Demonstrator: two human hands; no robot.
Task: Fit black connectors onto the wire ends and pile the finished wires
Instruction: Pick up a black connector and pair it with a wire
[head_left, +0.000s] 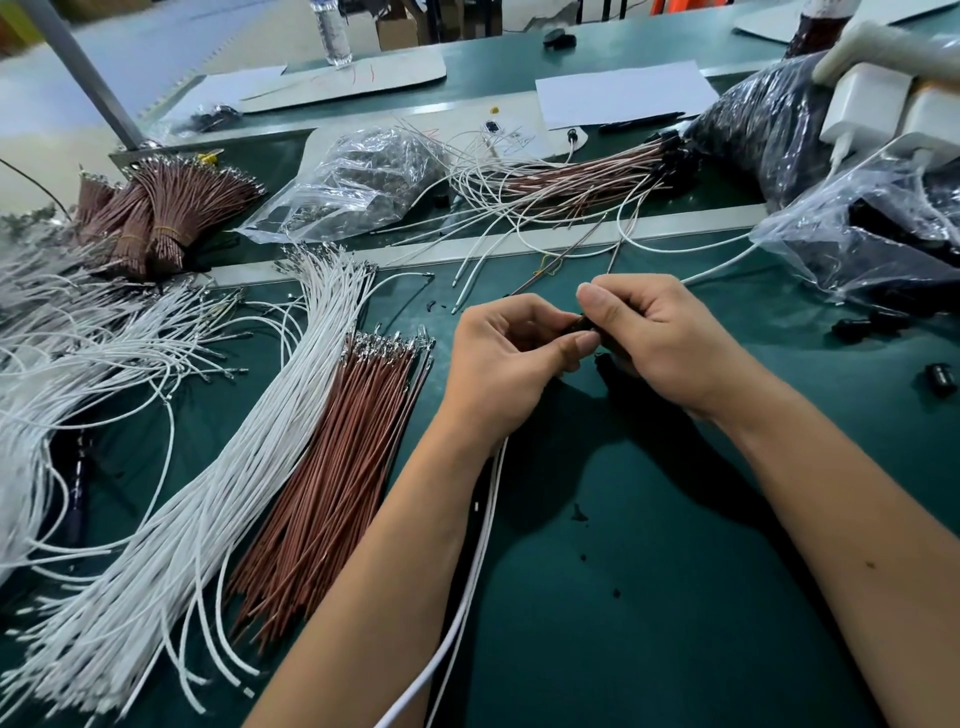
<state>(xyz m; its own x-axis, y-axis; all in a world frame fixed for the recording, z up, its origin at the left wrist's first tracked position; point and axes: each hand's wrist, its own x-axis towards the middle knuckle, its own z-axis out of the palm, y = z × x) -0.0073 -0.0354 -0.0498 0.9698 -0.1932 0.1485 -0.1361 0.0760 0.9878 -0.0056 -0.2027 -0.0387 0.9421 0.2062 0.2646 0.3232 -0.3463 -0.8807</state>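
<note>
Green bench; left hand, right hand pinch black connector.

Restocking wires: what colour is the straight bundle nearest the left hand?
Reddish brown bundle, silver tips; head view.

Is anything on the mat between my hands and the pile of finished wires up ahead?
Only a few loose white wires lie on the green mat between your hands and the finished pile; nothing bulky.
</note>
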